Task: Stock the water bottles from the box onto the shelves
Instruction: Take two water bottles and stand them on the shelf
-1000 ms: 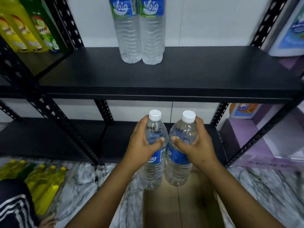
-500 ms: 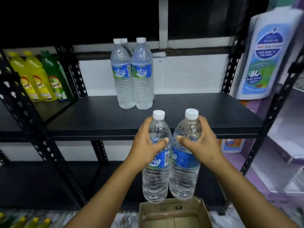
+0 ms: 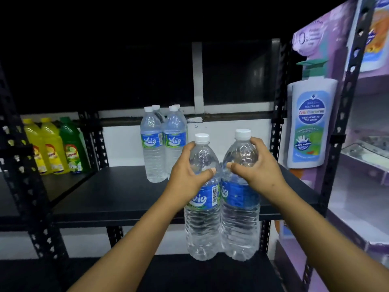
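Two clear water bottles with white caps and blue labels hang upright side by side in front of the black shelf (image 3: 117,192). My left hand (image 3: 188,175) grips the left bottle (image 3: 203,224) around its shoulder. My right hand (image 3: 256,169) grips the right bottle (image 3: 240,224) the same way. Their bases hang below the shelf's front edge. Several stocked water bottles (image 3: 163,144) stand together near the back of that shelf, left of my hands. The box is out of view.
Yellow and green dish-soap bottles (image 3: 54,146) stand on the neighbouring shelf at left. A large white pump bottle (image 3: 311,123) sits at the right by a perforated black upright (image 3: 345,114). A lower black shelf (image 3: 189,275) lies beneath. Purple shelving fills the right edge.
Both hands have lifted the two bottles from the box up to the level of the middle shelf. The view has tilted up, and the box has dropped out of sight.
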### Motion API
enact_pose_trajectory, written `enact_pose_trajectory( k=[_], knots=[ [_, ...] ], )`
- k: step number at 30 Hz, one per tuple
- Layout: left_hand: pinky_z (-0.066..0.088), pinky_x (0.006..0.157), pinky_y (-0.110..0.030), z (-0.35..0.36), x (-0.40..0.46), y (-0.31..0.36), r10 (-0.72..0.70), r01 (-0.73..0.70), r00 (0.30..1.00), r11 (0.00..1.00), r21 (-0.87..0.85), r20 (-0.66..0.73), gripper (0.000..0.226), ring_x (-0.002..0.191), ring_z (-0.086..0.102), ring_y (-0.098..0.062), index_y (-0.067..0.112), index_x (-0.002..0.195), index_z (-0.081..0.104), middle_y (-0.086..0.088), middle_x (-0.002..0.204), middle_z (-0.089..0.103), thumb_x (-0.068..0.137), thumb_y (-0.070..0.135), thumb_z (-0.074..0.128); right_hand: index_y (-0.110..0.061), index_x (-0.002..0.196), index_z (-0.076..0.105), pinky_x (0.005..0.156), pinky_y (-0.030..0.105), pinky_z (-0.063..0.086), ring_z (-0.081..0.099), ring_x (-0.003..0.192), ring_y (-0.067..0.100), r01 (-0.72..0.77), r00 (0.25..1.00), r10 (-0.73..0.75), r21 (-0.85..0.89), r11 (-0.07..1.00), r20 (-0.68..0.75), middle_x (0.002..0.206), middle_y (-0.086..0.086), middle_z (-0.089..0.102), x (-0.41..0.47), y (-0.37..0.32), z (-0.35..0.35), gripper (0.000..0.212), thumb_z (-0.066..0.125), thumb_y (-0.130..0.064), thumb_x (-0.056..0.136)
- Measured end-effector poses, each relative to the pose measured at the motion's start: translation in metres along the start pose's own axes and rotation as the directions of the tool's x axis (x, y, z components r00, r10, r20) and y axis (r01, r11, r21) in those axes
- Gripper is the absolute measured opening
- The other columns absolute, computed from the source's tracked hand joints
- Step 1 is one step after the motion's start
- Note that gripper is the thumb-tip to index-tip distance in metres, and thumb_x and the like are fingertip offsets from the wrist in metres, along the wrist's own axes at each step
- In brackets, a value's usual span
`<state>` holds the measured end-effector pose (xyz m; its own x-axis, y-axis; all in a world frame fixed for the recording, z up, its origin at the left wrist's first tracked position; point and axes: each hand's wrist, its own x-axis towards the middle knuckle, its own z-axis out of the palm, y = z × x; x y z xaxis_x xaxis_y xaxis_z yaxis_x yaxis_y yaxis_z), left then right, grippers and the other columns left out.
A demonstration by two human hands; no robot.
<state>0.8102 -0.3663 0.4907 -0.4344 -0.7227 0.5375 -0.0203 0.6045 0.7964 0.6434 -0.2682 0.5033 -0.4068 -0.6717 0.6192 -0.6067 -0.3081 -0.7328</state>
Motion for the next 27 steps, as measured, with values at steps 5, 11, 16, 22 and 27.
enact_pose_trajectory(
  k=[5,11,16,22,27],
  knots=[
    [0.052,0.097,-0.037,-0.003,0.028,0.018,0.070,-0.070,0.997,0.997,-0.011,-0.024,0.075,0.105,0.064,-0.011,0.035,0.139,0.033,0.002,0.130,0.057,0.081,0.017,0.077,-0.032,0.117,0.042,0.060,-0.003,0.037,0.055,0.071,-0.022,0.059,0.998,-0.059,-0.021,0.998,-0.025,0.089,-0.022,0.057,0.031,-0.016,-0.007,0.059,0.080,-0.014,0.076],
    [0.055,0.086,-0.024,-0.001,0.058,0.022,0.101,-0.101,0.994,0.995,-0.008,-0.040,0.071,0.091,0.066,0.001,0.045,0.132,0.032,0.005,0.122,0.060,0.081,0.022,0.076,-0.034,0.117,0.045,0.069,0.010,0.044,0.061,0.083,-0.002,0.080,0.995,-0.081,-0.020,0.997,-0.057,0.095,-0.017,0.062,0.062,-0.019,-0.007,0.059,0.081,-0.020,0.073],
    [0.053,0.095,-0.037,0.004,0.078,0.022,0.100,-0.100,0.993,0.995,0.006,-0.065,0.070,0.108,0.062,-0.015,0.043,0.133,0.033,0.028,0.115,0.049,0.082,0.022,0.076,-0.033,0.115,0.046,0.074,0.020,0.048,0.064,0.086,0.006,0.077,0.994,-0.078,-0.010,0.997,-0.074,0.096,-0.012,0.064,0.083,-0.013,-0.005,0.056,0.080,-0.020,0.073],
    [0.055,0.091,-0.044,0.014,0.101,0.008,0.067,-0.064,0.996,0.997,0.041,-0.066,0.073,0.101,0.067,-0.020,0.054,0.129,0.033,-0.006,0.122,0.064,0.073,0.036,0.076,-0.031,0.117,0.048,0.076,0.024,0.050,0.064,0.087,0.008,0.048,0.993,-0.050,-0.016,0.999,-0.109,0.096,-0.011,0.064,0.100,0.004,0.000,0.056,0.081,-0.021,0.072],
    [0.054,0.092,-0.046,0.022,0.111,-0.008,0.036,-0.032,0.996,0.998,0.053,-0.087,0.072,0.103,0.065,-0.023,0.051,0.131,0.033,-0.005,0.119,0.065,0.074,0.035,0.074,-0.034,0.117,0.043,0.067,0.010,0.041,0.057,0.082,-0.004,0.018,0.995,-0.022,-0.045,0.999,-0.093,0.091,-0.018,0.059,0.109,0.019,0.006,0.057,0.080,-0.021,0.075]
  ],
)
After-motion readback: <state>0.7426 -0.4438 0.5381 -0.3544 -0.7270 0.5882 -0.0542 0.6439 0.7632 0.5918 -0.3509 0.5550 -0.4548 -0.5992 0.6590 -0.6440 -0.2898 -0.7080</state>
